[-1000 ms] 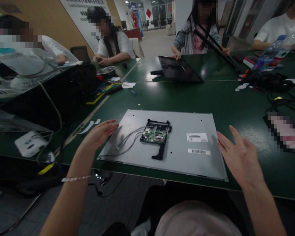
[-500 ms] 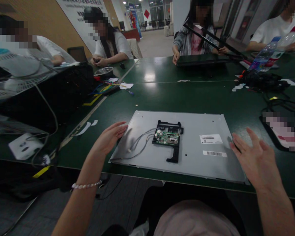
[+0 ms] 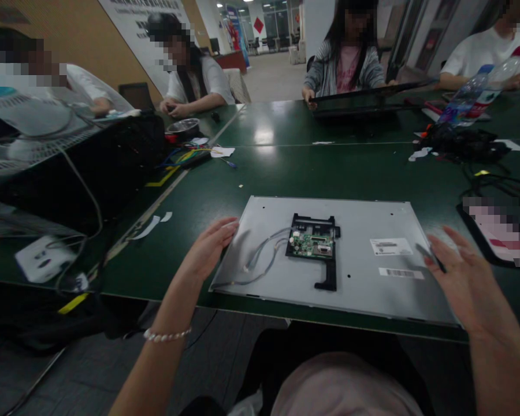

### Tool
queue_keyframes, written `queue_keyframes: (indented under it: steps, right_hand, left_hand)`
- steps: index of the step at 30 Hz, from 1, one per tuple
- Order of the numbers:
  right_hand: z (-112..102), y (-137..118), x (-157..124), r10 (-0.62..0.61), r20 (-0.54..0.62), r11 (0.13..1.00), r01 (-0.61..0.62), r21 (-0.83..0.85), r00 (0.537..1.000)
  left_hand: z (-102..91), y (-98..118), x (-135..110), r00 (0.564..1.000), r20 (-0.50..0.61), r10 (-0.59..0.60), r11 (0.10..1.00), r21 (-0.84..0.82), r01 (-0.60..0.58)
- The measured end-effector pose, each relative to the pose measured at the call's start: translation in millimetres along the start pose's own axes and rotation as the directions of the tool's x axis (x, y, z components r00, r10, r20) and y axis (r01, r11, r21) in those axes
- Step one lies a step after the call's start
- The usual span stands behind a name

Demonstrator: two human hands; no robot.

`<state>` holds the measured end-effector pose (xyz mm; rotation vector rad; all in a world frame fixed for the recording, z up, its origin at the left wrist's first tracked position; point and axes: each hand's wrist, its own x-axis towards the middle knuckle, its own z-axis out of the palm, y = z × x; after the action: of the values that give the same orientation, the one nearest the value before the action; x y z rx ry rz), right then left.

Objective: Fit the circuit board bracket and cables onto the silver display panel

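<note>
1. The grey panel [image 3: 364, 283] lies flat on the green table [image 3: 329, 167], bottom middle.
2. Both hands are open: the left hand [image 3: 208, 248] touches its left edge, and the right hand [image 3: 463, 277] is by its right edge.
3. The green board [image 3: 312, 244] is still on it.

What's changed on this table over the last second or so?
The grey metal panel slid to your right across the green table. Your left hand followed at its left edge, and your open right hand drew back at its right edge. Across the table, a person lowered a dark frame. The circuit board and cables stayed on the panel.
</note>
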<state>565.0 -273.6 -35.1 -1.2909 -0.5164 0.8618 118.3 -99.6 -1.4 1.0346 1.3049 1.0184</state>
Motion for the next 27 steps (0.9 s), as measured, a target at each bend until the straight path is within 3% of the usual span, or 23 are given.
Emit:
queue_keyframes:
  steps: [17, 27]
  right_hand:
    - [8.5, -13.2, -4.8, -0.019, -0.121, 1.000, 0.017, -0.020, 0.992]
    - [9.5, -8.1, -8.7, -0.085, -0.147, 0.995, 0.076, -0.066, 0.985]
  left_hand:
    - [23.9, 2.2, -21.3, 0.998, 0.038, 0.045, 0.997, 0.068, -0.048]
    - [29.1, -11.2, -25.3, 0.994, 0.057, 0.096, 0.977, 0.184, -0.105]
